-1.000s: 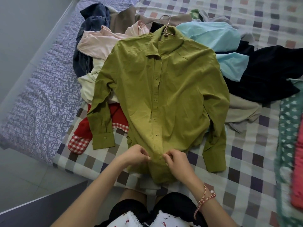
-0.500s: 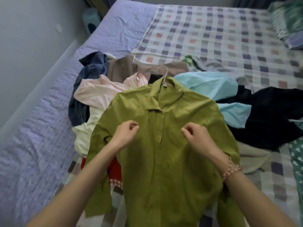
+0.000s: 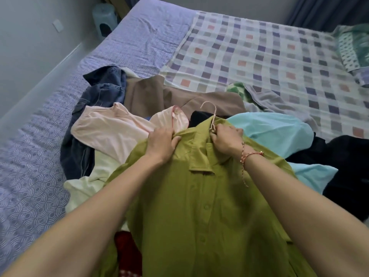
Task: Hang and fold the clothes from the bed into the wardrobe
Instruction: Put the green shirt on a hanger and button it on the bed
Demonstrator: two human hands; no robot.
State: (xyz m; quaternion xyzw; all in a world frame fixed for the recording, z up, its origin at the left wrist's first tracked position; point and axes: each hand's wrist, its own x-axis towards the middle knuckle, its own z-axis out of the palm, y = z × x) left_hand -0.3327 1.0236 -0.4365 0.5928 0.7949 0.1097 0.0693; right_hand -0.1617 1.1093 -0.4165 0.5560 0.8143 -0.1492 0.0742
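my left hand gripped the green shirt at its shoulder, my right hand held the collar by the hanger hook, above the clothes pile on the bed

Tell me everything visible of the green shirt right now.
The green shirt is olive, matte woven cloth, with a pointed collar and buttoned front. It lies front up over the pile of clothes, collar away from the camera, hem out of frame. A pale hanger sits inside, its hook sticking out at the collar. The left hand grips its shoulder; the right hand grips the hanger's neck at the collar.
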